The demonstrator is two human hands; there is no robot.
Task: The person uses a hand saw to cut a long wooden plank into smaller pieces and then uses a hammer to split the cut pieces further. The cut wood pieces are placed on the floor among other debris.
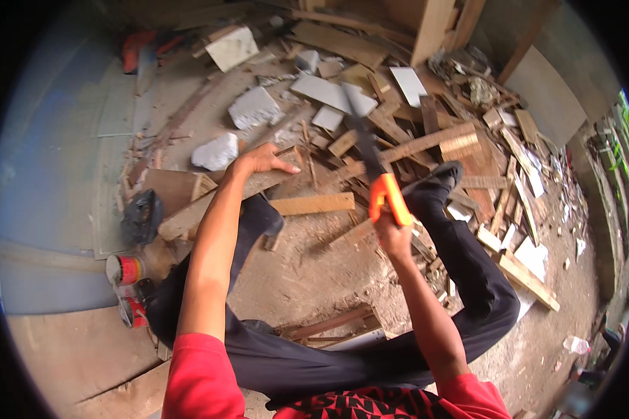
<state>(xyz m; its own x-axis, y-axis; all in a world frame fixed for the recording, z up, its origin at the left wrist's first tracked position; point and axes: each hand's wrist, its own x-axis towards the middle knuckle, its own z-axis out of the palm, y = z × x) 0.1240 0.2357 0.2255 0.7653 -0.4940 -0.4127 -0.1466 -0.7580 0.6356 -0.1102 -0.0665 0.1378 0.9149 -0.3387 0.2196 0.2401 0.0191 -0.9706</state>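
A handsaw [370, 150] with an orange handle is pointing up and away over a heap of scrap wood [426, 133] on the dirt floor [314, 272]. The right hand [393, 234] is gripping that handle, fingers wrapped tight around it. The left hand [262, 159] is pressing down on a long plank [223, 199], fingers held together and flat. Two red-labelled tins [127, 290] are lying by the floor's left edge.

Saw [370, 157] with dark blade and orange handle; red shirt sleeves [203, 380]; black trousers [468, 272]; pale brown planks [313, 204]; red-and-white cans [124, 269].
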